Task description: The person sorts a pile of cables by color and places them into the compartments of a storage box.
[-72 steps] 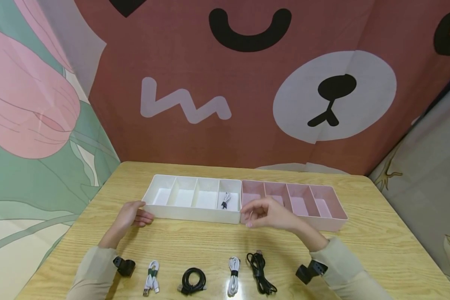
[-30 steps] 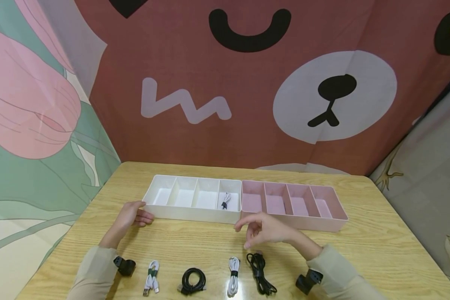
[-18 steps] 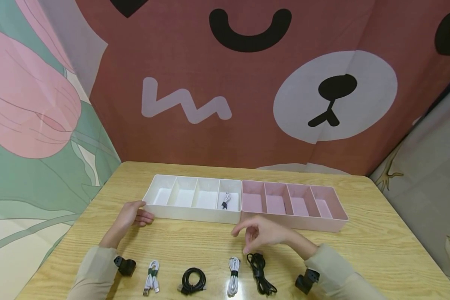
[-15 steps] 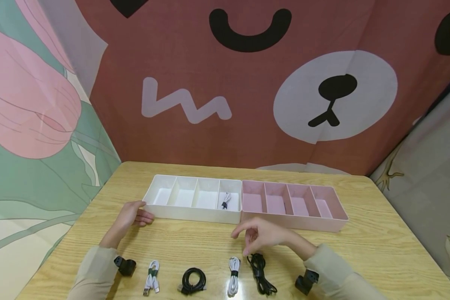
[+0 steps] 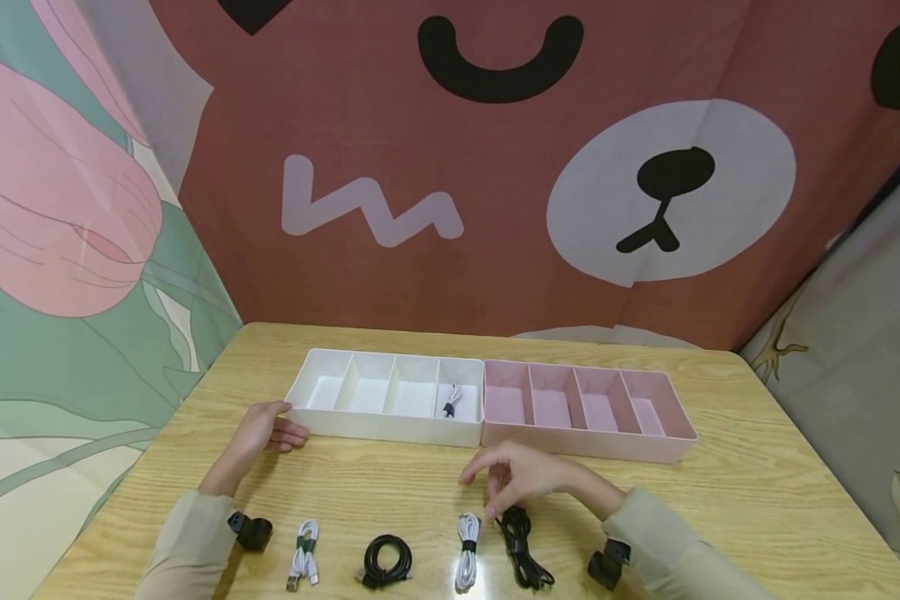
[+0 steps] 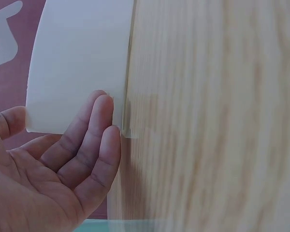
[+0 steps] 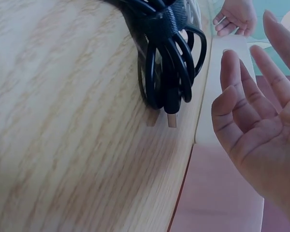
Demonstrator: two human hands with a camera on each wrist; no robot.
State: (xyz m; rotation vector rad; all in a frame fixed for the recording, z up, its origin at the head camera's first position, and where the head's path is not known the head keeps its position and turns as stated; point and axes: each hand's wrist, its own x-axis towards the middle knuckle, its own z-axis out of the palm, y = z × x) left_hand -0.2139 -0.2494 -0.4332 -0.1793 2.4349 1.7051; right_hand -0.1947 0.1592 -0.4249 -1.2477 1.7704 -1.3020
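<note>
My left hand (image 5: pixel 258 429) rests at the near left corner of a white divided box (image 5: pixel 390 427), fingers loosely bent along its front wall and thumb at the rim in the left wrist view. Inside the box's rightmost compartment lies a small white cable (image 5: pixel 452 400) with a dark tie. My right hand (image 5: pixel 521 471) hovers with nothing in it, thumb and index finger apart, just behind a bundled black USB cable (image 5: pixel 523 554). In the right wrist view this cable (image 7: pixel 171 63) shows its metal plug. Left of it lies a bundled white cable (image 5: pixel 467 554).
A pink divided box (image 5: pixel 585 444) stands against the white box's right end. Nearer on the wooden table (image 5: pixel 390 492) lie a coiled black cable (image 5: pixel 386 562) and a white cable with a green tie (image 5: pixel 304 554). A printed cloth (image 5: pixel 390 292) hangs behind.
My right hand has drawn back from the boxes' front edge toward the bundled black cable, its thumb and index finger spreading apart. The left hand and the boxes have stayed put.
</note>
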